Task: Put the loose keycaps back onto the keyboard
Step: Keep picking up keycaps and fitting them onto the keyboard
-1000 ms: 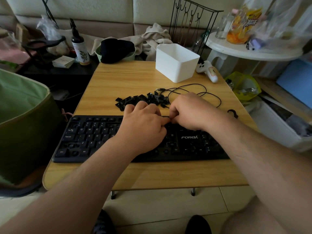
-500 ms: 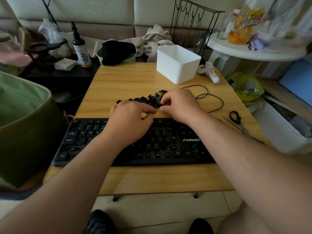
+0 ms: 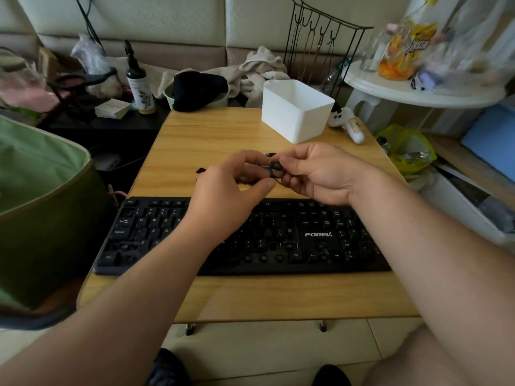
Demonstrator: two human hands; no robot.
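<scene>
Pinching a small black square keycap (image 3: 276, 165) between thumb and fingers, the right hand (image 3: 315, 174) hovers above the black plastic keyboard (image 3: 306, 235) on the wooden counter (image 3: 209, 135); the left hand (image 3: 223, 196), half-curled, touches its edge.

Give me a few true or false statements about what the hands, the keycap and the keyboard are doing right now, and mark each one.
1. The right hand pinches a black keycap above the table. True.
2. The keyboard has every key in place. False: several sockets along its bottom row are bare.
3. The white bin sits behind the hands. True.
4. The left hand presses a key on the keyboard. False: it is raised, fingers meeting the right hand's at the keycap.
</scene>
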